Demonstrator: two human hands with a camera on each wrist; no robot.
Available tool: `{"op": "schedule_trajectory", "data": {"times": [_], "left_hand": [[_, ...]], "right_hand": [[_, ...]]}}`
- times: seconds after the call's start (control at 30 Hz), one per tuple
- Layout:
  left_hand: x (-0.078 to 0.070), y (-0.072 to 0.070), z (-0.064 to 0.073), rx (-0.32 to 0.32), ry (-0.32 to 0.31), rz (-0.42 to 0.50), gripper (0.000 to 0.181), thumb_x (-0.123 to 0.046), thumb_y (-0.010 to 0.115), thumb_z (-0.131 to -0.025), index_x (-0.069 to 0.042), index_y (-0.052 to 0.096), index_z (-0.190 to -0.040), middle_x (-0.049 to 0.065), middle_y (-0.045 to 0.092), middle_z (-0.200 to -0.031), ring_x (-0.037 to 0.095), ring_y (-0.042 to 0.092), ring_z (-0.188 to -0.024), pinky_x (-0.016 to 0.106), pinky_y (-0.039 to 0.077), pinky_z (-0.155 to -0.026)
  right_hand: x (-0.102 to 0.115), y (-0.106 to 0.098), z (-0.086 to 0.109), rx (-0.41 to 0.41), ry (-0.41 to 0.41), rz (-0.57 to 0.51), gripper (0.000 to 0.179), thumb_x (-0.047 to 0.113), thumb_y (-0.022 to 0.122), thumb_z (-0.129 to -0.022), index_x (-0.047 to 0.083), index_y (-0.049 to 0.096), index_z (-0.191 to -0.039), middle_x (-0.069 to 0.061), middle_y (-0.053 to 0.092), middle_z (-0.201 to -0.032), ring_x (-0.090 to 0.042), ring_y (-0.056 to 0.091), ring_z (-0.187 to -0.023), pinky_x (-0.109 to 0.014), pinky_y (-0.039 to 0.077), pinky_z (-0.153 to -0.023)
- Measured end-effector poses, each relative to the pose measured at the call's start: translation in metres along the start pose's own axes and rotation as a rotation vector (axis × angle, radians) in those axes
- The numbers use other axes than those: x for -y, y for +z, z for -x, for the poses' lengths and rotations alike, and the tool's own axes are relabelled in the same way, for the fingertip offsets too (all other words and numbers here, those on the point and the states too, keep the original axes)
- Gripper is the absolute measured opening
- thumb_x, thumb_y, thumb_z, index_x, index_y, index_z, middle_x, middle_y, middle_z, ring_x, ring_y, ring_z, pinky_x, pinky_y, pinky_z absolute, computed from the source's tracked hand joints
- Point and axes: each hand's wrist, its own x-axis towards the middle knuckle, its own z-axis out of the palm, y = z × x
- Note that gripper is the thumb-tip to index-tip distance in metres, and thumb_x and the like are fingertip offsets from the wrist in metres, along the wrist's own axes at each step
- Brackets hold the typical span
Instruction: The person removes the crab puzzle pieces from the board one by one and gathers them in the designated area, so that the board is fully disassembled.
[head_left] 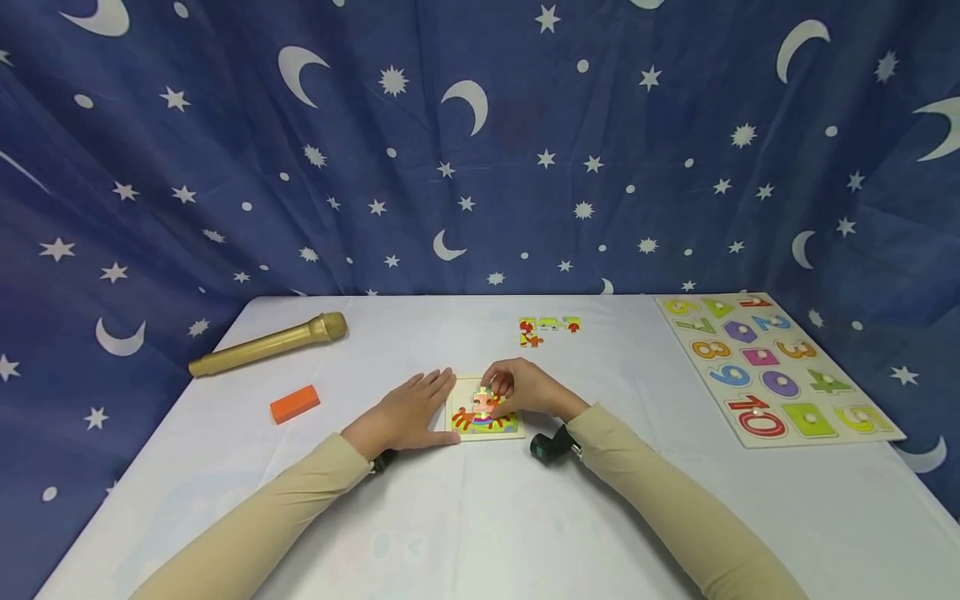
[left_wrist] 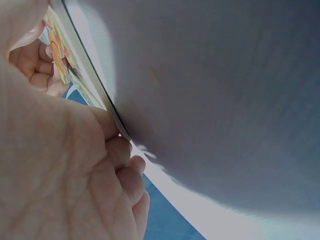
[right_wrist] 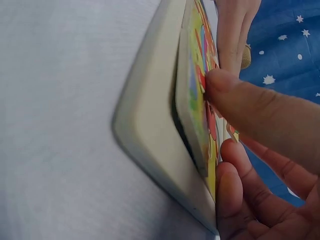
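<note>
A small jigsaw puzzle in a pale wooden tray (head_left: 460,385) lies in the middle of the table, its lower part filled with colourful pieces. My left hand (head_left: 411,414) lies flat at the tray's left side, fingers straight along that edge and thumb at the front corner. Over the tray's right part, my right hand (head_left: 525,388) pinches a puzzle piece (head_left: 483,402) with a pink and yellow picture. The right wrist view shows the right thumb (right_wrist: 225,82) against the picture surface, with a filled section (right_wrist: 189,100) standing slightly raised from the tray bed.
Several loose puzzle pieces (head_left: 549,323) lie behind the tray. A gold microphone (head_left: 270,346) and an orange block (head_left: 295,404) are at the left. On the right lies a number-and-shape board (head_left: 780,371). A starry blue curtain (head_left: 480,150) hangs behind the table.
</note>
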Motion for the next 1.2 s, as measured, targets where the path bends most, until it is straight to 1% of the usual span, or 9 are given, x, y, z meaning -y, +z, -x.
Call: {"op": "schedule_trajectory", "data": {"times": [0.2, 0.37, 0.47, 0.8, 1.07, 1.2], "left_hand": [[0.0008, 0.0004, 0.0024, 0.0, -0.004, 0.008, 0.093, -0.065, 0.045, -0.088, 0.0, 0.018, -0.149, 0.014, 0.019, -0.157, 0.03, 0.022, -0.144, 0.044, 0.021, -0.118], [0.0006, -0.0007, 0.0039, -0.008, -0.003, 0.012, 0.093, -0.065, 0.045, -0.088, -0.001, 0.019, -0.149, 0.014, 0.02, -0.157, 0.03, 0.023, -0.144, 0.044, 0.022, -0.118], [0.0005, -0.0011, 0.0036, -0.006, -0.007, 0.01, 0.093, -0.066, 0.045, -0.088, -0.001, 0.018, -0.149, 0.014, 0.02, -0.157, 0.03, 0.022, -0.144, 0.044, 0.022, -0.118], [-0.0002, 0.0025, 0.0012, 0.006, -0.024, 0.002, 0.096, -0.069, 0.043, -0.086, -0.003, 0.016, -0.15, 0.011, 0.017, -0.158, 0.027, 0.021, -0.145, 0.041, 0.02, -0.119], [-0.001, 0.0027, 0.0011, 0.011, -0.03, 0.008, 0.095, -0.069, 0.043, -0.086, -0.004, 0.015, -0.151, 0.01, 0.017, -0.158, 0.027, 0.021, -0.145, 0.041, 0.02, -0.119], [-0.001, 0.0008, 0.0008, 0.019, -0.037, 0.012, 0.096, -0.069, 0.043, -0.086, -0.004, 0.015, -0.151, 0.01, 0.016, -0.158, 0.026, 0.02, -0.145, 0.041, 0.019, -0.12]], "right_hand": [[0.0044, 0.0025, -0.0009, -0.006, -0.002, 0.018, 0.036, 0.003, 0.082, -0.068, 0.006, 0.062, -0.098, -0.003, 0.056, -0.078, -0.012, 0.05, -0.071, -0.017, 0.044, -0.062], [0.0052, 0.0027, -0.0028, -0.002, 0.011, 0.034, 0.035, 0.004, 0.082, -0.068, 0.008, 0.062, -0.097, -0.002, 0.055, -0.077, -0.011, 0.049, -0.07, -0.018, 0.043, -0.061], [0.0055, 0.0023, -0.0037, 0.002, 0.025, 0.053, 0.034, 0.007, 0.083, -0.069, 0.009, 0.062, -0.096, -0.001, 0.054, -0.076, -0.011, 0.048, -0.07, -0.018, 0.042, -0.062], [0.0033, 0.004, -0.0043, 0.005, 0.028, 0.104, 0.034, 0.011, 0.083, -0.069, 0.01, 0.062, -0.095, 0.0, 0.056, -0.078, -0.011, 0.048, -0.07, -0.02, 0.043, -0.063], [0.0029, 0.0032, -0.0026, -0.012, 0.016, 0.116, 0.034, 0.012, 0.083, -0.069, 0.008, 0.065, -0.096, -0.001, 0.057, -0.077, -0.01, 0.049, -0.069, -0.018, 0.043, -0.061], [0.0022, 0.0013, -0.001, -0.025, 0.015, 0.09, 0.032, 0.012, 0.084, -0.068, 0.008, 0.064, -0.093, -0.001, 0.058, -0.077, -0.01, 0.05, -0.069, -0.018, 0.044, -0.062]]}}
